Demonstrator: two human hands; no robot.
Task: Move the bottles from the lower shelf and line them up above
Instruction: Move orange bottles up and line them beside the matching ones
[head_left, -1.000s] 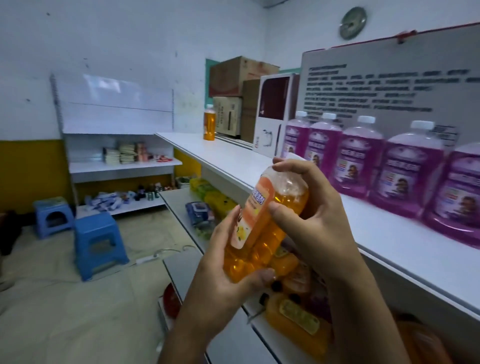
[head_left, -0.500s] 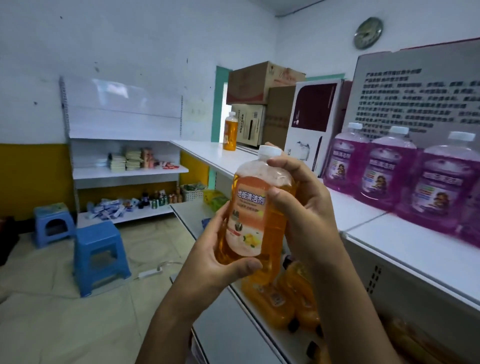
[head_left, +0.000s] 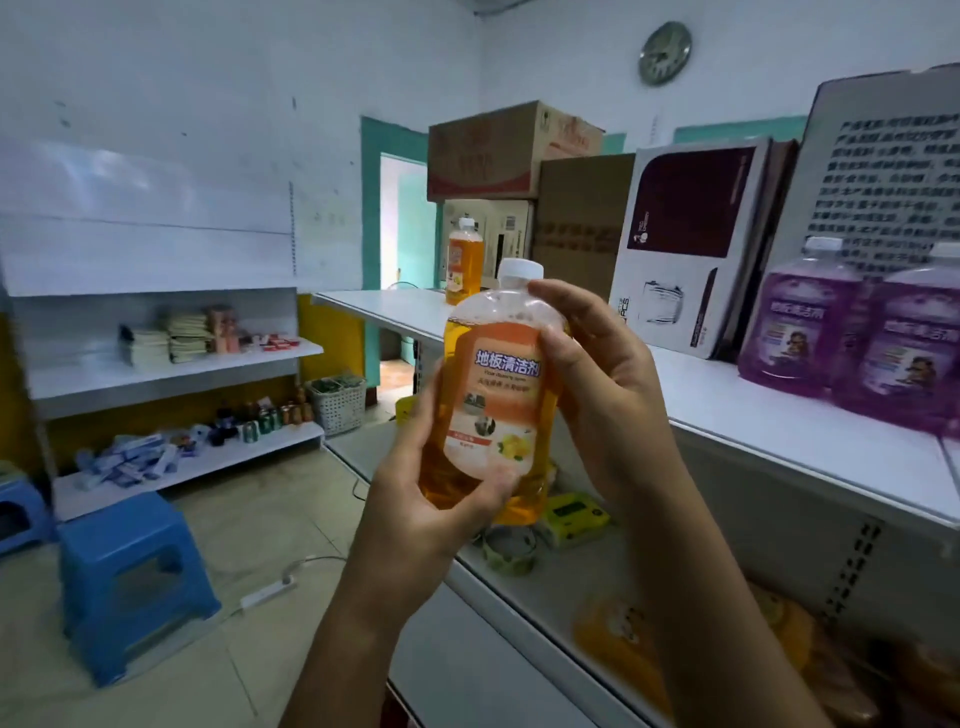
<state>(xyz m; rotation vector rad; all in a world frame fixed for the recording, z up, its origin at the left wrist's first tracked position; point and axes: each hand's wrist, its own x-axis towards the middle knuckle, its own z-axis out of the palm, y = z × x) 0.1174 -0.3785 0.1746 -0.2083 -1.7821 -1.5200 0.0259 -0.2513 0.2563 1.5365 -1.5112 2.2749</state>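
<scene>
A white upper shelf (head_left: 779, 415) runs along the right, carrying stacked cardboard boxes (head_left: 514, 150) at its far end, two purple bottles (head_left: 852, 332) at the right edge and a lone orange bottle (head_left: 462, 265) standing upright near the boxes. Below it, the lower shelf (head_left: 545, 587) holds blurred orange bottles (head_left: 623, 644) lying on their sides. In front of the upper shelf's edge, a person holds an orange bottle of floor cleaner (head_left: 493, 395) upright in mid-air, white cap up, label toward the camera. The left hand (head_left: 431, 499) cups its base, fingers curled around it; the right hand (head_left: 608, 384) wraps its shoulder, fingers curled.
</scene>
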